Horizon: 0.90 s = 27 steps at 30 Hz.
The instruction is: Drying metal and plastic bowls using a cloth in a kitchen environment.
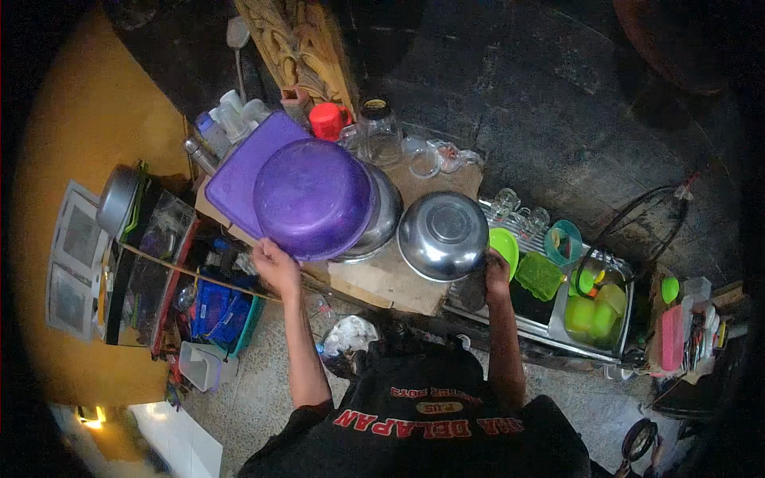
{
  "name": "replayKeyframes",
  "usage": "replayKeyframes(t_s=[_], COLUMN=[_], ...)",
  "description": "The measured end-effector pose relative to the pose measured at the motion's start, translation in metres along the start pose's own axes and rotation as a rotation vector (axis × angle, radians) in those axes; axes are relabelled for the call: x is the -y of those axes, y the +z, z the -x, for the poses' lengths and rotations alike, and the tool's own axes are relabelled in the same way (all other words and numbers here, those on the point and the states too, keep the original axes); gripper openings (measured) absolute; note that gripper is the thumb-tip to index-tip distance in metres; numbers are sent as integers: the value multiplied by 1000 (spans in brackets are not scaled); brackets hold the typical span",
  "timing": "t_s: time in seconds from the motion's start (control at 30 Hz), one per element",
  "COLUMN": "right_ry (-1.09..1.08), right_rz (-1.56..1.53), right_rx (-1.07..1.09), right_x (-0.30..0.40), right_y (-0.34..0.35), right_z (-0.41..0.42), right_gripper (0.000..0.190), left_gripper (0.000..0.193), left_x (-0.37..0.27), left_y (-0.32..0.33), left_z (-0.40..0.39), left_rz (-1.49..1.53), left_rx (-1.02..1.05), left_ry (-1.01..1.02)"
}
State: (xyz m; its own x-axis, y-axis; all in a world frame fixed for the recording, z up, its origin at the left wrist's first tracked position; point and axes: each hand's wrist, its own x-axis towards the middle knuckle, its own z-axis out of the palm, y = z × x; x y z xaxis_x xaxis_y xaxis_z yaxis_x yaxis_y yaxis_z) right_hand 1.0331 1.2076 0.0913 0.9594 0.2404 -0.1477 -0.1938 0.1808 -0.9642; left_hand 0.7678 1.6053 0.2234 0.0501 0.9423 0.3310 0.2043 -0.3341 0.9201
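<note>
My left hand [276, 267] has its fingers curled at the near rim of a purple plastic basin [314, 197], which lies bottom up. The basin partly covers a stainless steel bowl [382, 218] and overlaps a purple rectangular plastic tray or lid [251, 170]. A second steel bowl [443, 234] rests upside down on the cardboard-covered counter [382, 284]. At its right edge is my right hand [497, 276], in shadow, against a lime-green dish [505, 250]. Its fingers are hidden, so whether it grips the dish or the bowl's rim is unclear.
Glass jars [382, 134], a red mug [329, 121] and plastic cups [230, 119] line the back. To the right, a sink basin [624, 310] holds green dishes beside a green basket [539, 276] and glasses [526, 218]. A stick [197, 273] spans the left side, above blue bags [221, 305].
</note>
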Motion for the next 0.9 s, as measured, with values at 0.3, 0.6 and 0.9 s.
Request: replayKeyframes(t_s=[0.3,0.6,0.9], right_ry=[-316,-149,180], right_rz=[731,378,380], right_rx=[181,31,-28], right_x=[38,39,53], right_y=[0,5,-17], right_z=[19,34,40], right_gripper=[24,34,45], left_gripper=[34,31,21], left_x=[-19,-15,-33], left_y=[-21,-18,1], left_z=[25,27,25], left_rz=[343,301,204], left_rx=[56,6,70], left_ry=[-188,-153,-36])
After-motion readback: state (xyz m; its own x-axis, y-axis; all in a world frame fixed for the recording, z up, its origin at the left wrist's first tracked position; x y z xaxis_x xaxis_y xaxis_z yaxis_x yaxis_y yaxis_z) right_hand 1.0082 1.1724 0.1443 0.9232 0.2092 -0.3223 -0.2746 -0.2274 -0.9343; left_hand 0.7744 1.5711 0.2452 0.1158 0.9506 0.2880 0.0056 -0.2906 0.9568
